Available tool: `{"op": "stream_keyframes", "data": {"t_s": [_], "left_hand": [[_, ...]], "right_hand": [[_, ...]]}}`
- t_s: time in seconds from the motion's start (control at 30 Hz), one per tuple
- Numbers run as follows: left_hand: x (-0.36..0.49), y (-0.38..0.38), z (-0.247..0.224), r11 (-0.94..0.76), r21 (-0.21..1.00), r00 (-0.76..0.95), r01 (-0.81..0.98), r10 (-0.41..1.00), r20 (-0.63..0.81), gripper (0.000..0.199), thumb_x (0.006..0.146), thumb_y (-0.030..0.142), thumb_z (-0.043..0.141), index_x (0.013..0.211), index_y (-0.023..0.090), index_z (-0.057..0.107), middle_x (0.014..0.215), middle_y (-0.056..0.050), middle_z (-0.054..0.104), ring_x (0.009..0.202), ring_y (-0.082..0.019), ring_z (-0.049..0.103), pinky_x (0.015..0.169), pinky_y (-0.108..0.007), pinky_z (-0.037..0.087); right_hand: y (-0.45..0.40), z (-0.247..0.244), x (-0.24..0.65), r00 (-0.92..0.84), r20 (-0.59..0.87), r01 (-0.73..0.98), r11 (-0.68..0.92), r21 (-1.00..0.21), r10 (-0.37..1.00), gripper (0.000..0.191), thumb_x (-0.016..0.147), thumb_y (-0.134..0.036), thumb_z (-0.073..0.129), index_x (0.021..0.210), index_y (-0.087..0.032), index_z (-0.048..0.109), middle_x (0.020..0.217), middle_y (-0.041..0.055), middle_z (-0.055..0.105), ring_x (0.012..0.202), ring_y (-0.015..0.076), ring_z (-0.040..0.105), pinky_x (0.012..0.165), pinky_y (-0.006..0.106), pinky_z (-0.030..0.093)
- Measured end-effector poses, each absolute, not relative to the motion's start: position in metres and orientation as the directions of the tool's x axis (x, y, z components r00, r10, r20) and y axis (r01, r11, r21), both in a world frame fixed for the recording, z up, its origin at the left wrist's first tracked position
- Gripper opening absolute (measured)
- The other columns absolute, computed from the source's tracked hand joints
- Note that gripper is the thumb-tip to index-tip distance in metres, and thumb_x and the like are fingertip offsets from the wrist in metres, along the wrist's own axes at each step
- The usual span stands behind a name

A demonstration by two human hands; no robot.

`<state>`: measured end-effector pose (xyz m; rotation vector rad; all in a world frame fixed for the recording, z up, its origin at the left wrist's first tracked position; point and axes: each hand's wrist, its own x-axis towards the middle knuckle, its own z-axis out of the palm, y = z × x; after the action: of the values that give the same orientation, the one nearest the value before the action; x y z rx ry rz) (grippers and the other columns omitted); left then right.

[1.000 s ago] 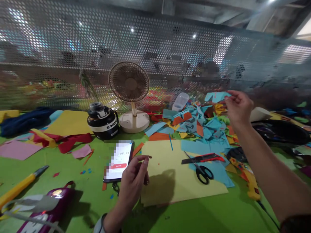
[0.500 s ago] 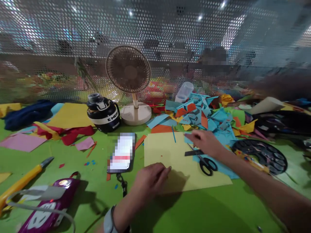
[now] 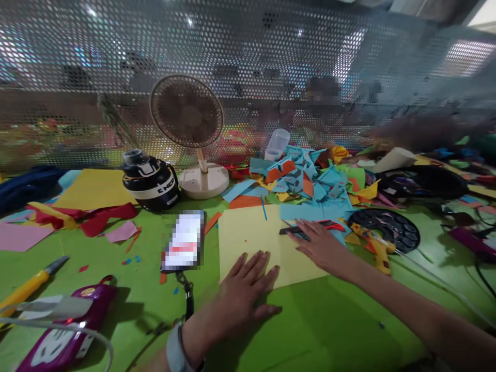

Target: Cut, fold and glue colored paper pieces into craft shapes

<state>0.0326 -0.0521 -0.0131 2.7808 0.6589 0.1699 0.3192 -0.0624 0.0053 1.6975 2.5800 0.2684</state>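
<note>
A sheet of pale yellow paper point(image 3: 251, 232) lies on the green table. My left hand point(image 3: 248, 292) rests on its lower left part, palm down and fingers spread. On the right side of the sheet my right hand point(image 3: 320, 245) also lies flat, fingers stretched out, holding nothing. Just beyond its fingertips a black strip-like thing point(image 3: 285, 230) shows, partly covered. A red and black piece point(image 3: 332, 225) sticks out behind the same hand; its kind is unclear. Scissors are not visible now. A thin blue strip point(image 3: 264, 207) crosses the sheet's far edge.
Blue paper scraps point(image 3: 302, 173) pile up behind the sheet. A phone point(image 3: 184, 240), a black bottle point(image 3: 151, 181) and a fan point(image 3: 204, 181) stand or lie leftward. Rightward are a yellow glue gun point(image 3: 377, 248) and a black palette point(image 3: 403, 232). A yellow cutter point(image 3: 33, 281) lies far left.
My left hand has opened from a curled pose and flattened on the paper. My right hand has come down nearer, its fingers spread, covering where the scissors lay. The view has turned right.
</note>
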Motion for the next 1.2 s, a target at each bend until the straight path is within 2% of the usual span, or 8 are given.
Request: {"op": "stream_keyframes", "data": {"t_s": [0.1, 0.23, 0.4, 0.57, 0.67, 0.77, 0.9, 1.2], "left_hand": [[0.032, -0.052, -0.011, -0.856, 0.287, 0.894, 0.429, 0.449, 0.003, 0.072, 0.092, 0.066, 0.033, 0.151, 0.026, 0.024, 0.157, -0.013, 0.020, 0.145, -0.031, 0.018, 0.114, -0.055, 0.021], [0.030, -0.052, -0.007, -0.852, 0.290, 0.894, 0.436, 0.446, -0.037, 0.071, 0.093, 0.066, 0.032, 0.151, 0.027, 0.020, 0.158, -0.012, 0.015, 0.145, -0.030, 0.016, 0.115, -0.054, 0.019], [0.025, -0.055, 0.000, -0.844, 0.318, 0.896, 0.431, 0.443, -0.039, 0.073, 0.091, 0.067, 0.035, 0.151, 0.027, 0.024, 0.158, -0.012, 0.018, 0.145, -0.031, 0.018, 0.115, -0.054, 0.019], [0.016, -0.060, 0.004, -0.847, 0.330, 0.899, 0.418, 0.437, -0.018, 0.073, 0.091, 0.066, 0.037, 0.152, 0.031, 0.017, 0.159, -0.009, 0.017, 0.145, -0.029, 0.018, 0.116, -0.052, 0.016], [0.014, -0.062, 0.002, -0.855, 0.318, 0.903, 0.409, 0.430, -0.005, 0.076, 0.090, 0.067, 0.037, 0.153, 0.030, 0.014, 0.159, -0.010, 0.019, 0.145, -0.030, 0.017, 0.116, -0.053, 0.014], [0.013, -0.064, 0.000, -0.865, 0.302, 0.900, 0.400, 0.433, 0.048, 0.079, 0.089, 0.068, 0.040, 0.152, 0.027, 0.019, 0.154, -0.011, 0.032, 0.145, -0.031, 0.020, 0.116, -0.052, 0.015], [0.011, -0.065, -0.003, -0.868, 0.314, 0.892, 0.385, 0.437, 0.115, 0.078, 0.089, 0.066, 0.041, 0.153, 0.029, 0.017, 0.154, -0.007, 0.034, 0.144, -0.029, 0.023, 0.118, -0.049, 0.011], [0.011, -0.066, 0.004, -0.841, 0.372, 0.874, 0.392, 0.467, 0.135, 0.075, 0.089, 0.068, 0.038, 0.151, 0.029, 0.024, 0.157, -0.009, 0.026, 0.143, -0.030, 0.024, 0.117, -0.048, 0.016]], "right_hand": [[-0.046, 0.000, 0.332, -0.313, 0.097, 0.930, 0.284, 0.235, 0.945, 0.040, 0.096, -0.025, 0.044, 0.134, -0.025, 0.055, 0.144, 0.0155, 0.047, 0.131, 0.0329, 0.045, 0.103, 0.054, 0.038], [-0.023, 0.005, 0.341, -0.215, 0.133, 0.959, 0.184, 0.214, 0.967, 0.043, 0.093, -0.017, 0.041, 0.132, -0.025, 0.058, 0.142, 0.0134, 0.051, 0.130, 0.0323, 0.046, 0.103, 0.053, 0.038], [-0.004, 0.011, 0.330, -0.141, 0.146, 0.982, 0.118, 0.150, 0.979, 0.050, 0.087, -0.004, 0.037, 0.131, -0.012, 0.059, 0.138, 0.0223, 0.052, 0.129, 0.0375, 0.046, 0.101, 0.057, 0.038], [-0.017, 0.011, 0.281, -0.308, 0.085, 0.951, 0.306, 0.029, 0.948, 0.046, 0.097, -0.032, 0.038, 0.137, -0.013, 0.053, 0.142, 0.0148, 0.050, 0.133, 0.0267, 0.044, 0.109, 0.043, 0.035], [-0.035, 0.013, 0.248, -0.538, -0.020, 0.826, 0.521, -0.216, 0.843, 0.057, 0.099, -0.049, 0.031, 0.142, -0.015, 0.045, 0.149, 0.0109, 0.042, 0.141, 0.0236, 0.033, 0.114, 0.043, 0.029], [-0.044, 0.016, 0.229, -0.666, -0.070, 0.703, 0.593, -0.394, 0.743, 0.063, 0.099, -0.054, 0.024, 0.147, -0.015, 0.037, 0.153, 0.0102, 0.033, 0.145, 0.0225, 0.023, 0.118, 0.047, 0.015], [-0.033, 0.017, 0.223, -0.723, -0.087, 0.648, 0.629, -0.429, 0.685, 0.068, 0.097, -0.057, 0.027, 0.150, -0.014, 0.027, 0.156, 0.0119, 0.025, 0.146, 0.0218, 0.018, 0.119, 0.046, 0.002], [0.024, 0.008, 0.172, -0.767, -0.133, 0.625, 0.684, -0.376, 0.627, 0.076, 0.095, -0.062, 0.027, 0.151, -0.011, 0.023, 0.157, 0.0135, 0.019, 0.147, 0.0240, 0.009, 0.118, 0.048, 0.000]]}}
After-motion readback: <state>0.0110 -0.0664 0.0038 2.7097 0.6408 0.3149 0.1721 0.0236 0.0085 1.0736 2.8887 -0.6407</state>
